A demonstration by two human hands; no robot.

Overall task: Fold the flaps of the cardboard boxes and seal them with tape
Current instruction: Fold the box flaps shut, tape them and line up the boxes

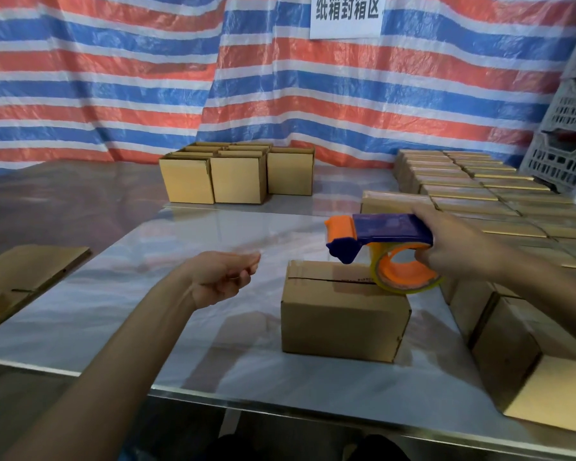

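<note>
Single view, head-worn, wide-angle. The camera sits above the near edge of the surface (246, 377) and looks forward and down across it, facing the striped tarp (113, 78) at the back. Left forearm enters from the bottom-left corner, right forearm from the right edge. Left grip (220, 277) and right grip (459, 247) with the tape dispenser (389, 229) sit mid-frame, close. The cardboard box (340, 324) lies just below centre. The open boxes (236, 178) are far off, small, near the tarp.
</note>
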